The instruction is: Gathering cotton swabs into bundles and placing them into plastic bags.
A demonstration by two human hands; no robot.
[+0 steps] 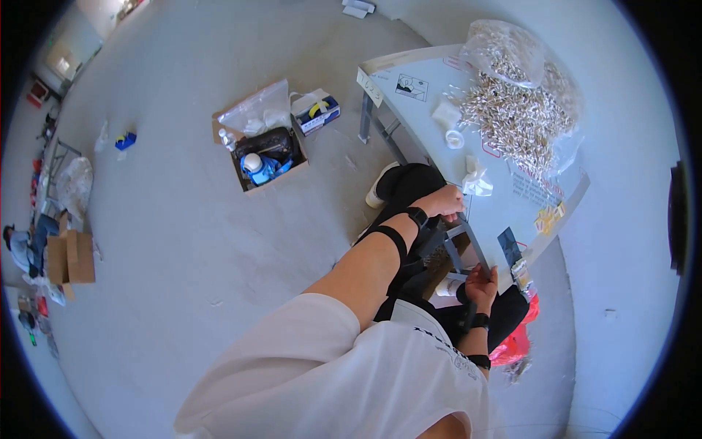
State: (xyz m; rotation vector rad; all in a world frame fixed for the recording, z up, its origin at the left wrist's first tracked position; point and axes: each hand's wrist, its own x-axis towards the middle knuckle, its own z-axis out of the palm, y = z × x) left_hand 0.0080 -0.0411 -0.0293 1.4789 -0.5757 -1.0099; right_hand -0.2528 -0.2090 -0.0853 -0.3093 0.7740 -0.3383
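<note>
My left hand (444,200), with a black band on its wrist, is closed at the near edge of a white table (424,110), beside a crumpled white tissue (475,179). Lower down, my right hand (480,285) is curled around a grey metal frame bar (455,245) just under the table's edge. What the fingers hold there is partly hidden. A dark flat phone-like slab (509,246) lies on the table near my right hand. Farther back on the table are a big heap of small tan pieces (515,117) and a clear plastic bag (504,47) holding more of them.
On the grey floor stands an open cardboard box (267,157) with a bottle, a dark pouch and plastic bags, and a small box (316,113) beside it. Cardboard boxes (71,256) and a person are at far left. A red bag (515,340) lies under the table.
</note>
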